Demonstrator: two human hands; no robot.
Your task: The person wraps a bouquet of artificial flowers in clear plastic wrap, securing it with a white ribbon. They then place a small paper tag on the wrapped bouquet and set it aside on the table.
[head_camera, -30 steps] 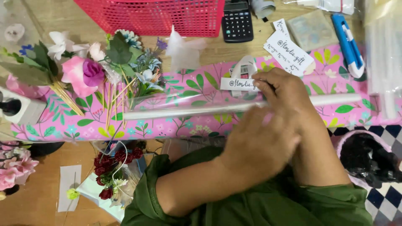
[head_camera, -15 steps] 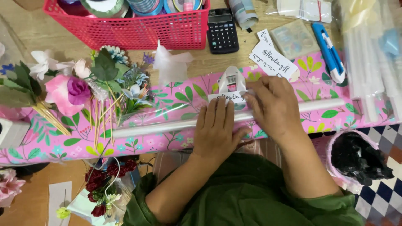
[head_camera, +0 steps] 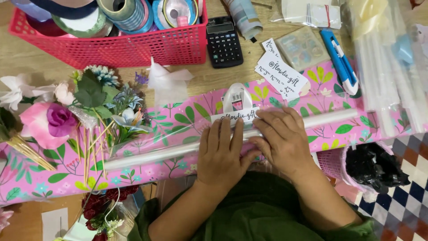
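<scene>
1. left hand [head_camera: 220,154] and right hand [head_camera: 283,140] lie flat, fingers spread, gripping nothing, pressing the clear roll [head_camera: 178,149].
2. the roll's long axis runs left-right across the pink patterned surface [head_camera: 44,178]; a white label [head_camera: 235,116] sits just beyond the fingertips, nearer the left hand.

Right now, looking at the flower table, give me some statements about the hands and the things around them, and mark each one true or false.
1. Both hands press on the rolled clear wrap. True: the left hand and right hand lie flat on the rolled clear wrap.
2. The basket of ribbon rolls is blue. False: the basket is red.
3. A black calculator lies right of the basket. True: the calculator lies beside it on the wood.
4. The artificial flowers lie right of the hands. False: the artificial flowers lie to their left.
5. A white label strip sits just beyond the left fingers. True: the label strip lies there on the pink patterned paper.
</scene>
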